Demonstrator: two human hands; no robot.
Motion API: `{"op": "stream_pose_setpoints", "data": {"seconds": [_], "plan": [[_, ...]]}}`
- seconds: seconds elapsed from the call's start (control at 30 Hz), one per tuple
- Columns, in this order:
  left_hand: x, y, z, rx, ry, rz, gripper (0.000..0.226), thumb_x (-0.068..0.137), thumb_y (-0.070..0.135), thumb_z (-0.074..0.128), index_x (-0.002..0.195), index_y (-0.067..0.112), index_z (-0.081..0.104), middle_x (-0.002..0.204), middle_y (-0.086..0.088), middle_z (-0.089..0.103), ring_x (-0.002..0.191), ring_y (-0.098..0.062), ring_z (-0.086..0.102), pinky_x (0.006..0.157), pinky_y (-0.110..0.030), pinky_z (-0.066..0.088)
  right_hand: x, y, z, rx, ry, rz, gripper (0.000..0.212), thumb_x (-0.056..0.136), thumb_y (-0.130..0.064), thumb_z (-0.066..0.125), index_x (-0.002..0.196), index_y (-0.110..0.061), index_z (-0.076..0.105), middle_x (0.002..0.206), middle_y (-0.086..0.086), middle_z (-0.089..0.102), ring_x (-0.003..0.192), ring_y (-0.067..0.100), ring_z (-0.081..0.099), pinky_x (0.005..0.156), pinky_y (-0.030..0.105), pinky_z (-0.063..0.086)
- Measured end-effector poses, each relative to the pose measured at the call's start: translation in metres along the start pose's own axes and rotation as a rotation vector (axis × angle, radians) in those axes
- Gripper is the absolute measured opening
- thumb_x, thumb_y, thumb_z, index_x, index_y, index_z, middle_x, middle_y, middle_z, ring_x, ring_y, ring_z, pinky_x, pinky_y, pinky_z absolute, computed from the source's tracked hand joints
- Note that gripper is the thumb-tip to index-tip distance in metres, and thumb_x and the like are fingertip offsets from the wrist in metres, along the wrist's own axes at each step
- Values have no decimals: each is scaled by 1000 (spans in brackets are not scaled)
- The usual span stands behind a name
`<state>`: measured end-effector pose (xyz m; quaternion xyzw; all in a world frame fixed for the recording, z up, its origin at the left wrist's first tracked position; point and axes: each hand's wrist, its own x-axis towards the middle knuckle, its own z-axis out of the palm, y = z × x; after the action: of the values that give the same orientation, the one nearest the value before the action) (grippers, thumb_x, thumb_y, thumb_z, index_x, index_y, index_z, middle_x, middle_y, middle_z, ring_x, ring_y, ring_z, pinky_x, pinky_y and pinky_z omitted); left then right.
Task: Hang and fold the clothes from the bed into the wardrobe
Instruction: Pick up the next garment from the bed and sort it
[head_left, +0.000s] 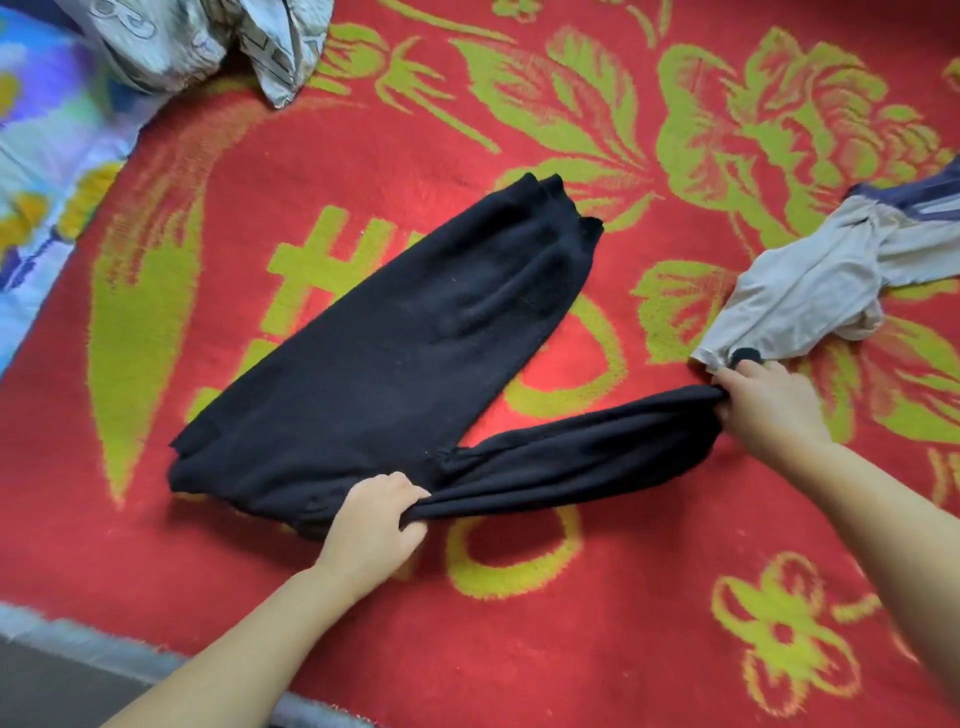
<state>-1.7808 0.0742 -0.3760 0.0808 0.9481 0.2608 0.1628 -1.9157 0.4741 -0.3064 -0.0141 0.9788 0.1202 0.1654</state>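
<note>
Black garment (395, 338): flat on red blanket (623, 597); left hand (371, 525) fingers curled gripping sleeve base, right hand (769, 410) pinching cuff.

Forearms bare, no sleeves visible; left hand (371, 525), right hand (769, 410) ungloved.

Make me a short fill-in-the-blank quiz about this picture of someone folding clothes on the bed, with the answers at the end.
1. Both hands grip the ____ garment that lies on the red blanket.
2. The left hand holds the sleeve where it joins the body; the right hand holds its ____ end.
3. Beside the right hand lies a crumpled ____ garment with blue trim.
4. The blanket's pattern is red and ____.

Missing words: black; far; grey; yellow-green
</note>
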Motion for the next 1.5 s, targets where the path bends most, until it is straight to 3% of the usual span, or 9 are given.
{"op": "stream_pose_setpoints", "data": {"seconds": [0.27,0.4,0.57,0.73,0.97,1.1,1.23,1.37,1.5], "plan": [[1,-24,-44,-722,-51,-540,22,71,27,47,67,5,45,60,-2,39,57,-12,35,58,-31,28,132,-115,-161,-337,-51,-127,20,85,-19,43,91,-13,61,82,7,56,86,29,52,106,52,26],[17,-33,-36,-895,83,-810,30,84,7,46,63,20,29,66,-1,28,64,-17,27,60,-33,20,176,-196,-141,-255,-85,-104,55,92,-15,43,145,-21,31,150,11,32,137,41,29,110,68,5],[19,-36,-38,-857,-15,-837,21,78,15,47,69,21,29,67,-1,27,63,-18,25,61,-36,20,105,-270,-76,171,75,-297,57,102,-36,27,154,-25,6,162,2,-1,147,35,-3,114,61,1],[13,-36,-50,-703,-197,-674,7,87,14,51,80,15,48,64,5,45,55,-11,40,55,-26,32,61,-265,-19,190,-271,-374,65,99,-55,21,152,-31,-9,159,0,-20,147,29,-13,118,55,1],[16,-92,-96,-280,118,-353,37,90,18,58,127,18,51,116,3,55,111,-16,52,90,-33,47,-34,-294,-40,444,-33,-564,75,92,-50,37,154,-22,7,161,11,4,148,33,5,117,56,9],[39,-132,-111,42,-41,-429,74,89,28,61,150,15,22,147,-10,32,135,-31,31,109,-44,30,-119,-341,5,216,-98,-701,101,59,-35,74,149,-20,30,151,24,30,141,40,27,109,68,18],[47,-151,-121,-144,-219,-535,75,86,31,68,147,17,27,142,-7,46,128,-28,44,99,-35,38,-114,-367,27,155,-117,-595,102,53,-18,82,145,-24,38,150,23,35,142,37,26,112,66,4],[44,-147,-135,-238,-258,-519,46,84,28,71,124,12,53,121,-6,62,104,-21,57,81,-27,39,-97,-374,14,274,-47,-576,49,62,-13,77,109,-22,65,127,13,62,127,35,51,109,63,15],[27,-115,-151,-568,-433,-607,25,87,19,68,111,16,62,108,-2,70,91,-15,67,78,-27,52,-112,-336,12,386,-55,-707,50,41,1,79,86,-18,70,108,9,71,112,33,63,97,59,35]]}}
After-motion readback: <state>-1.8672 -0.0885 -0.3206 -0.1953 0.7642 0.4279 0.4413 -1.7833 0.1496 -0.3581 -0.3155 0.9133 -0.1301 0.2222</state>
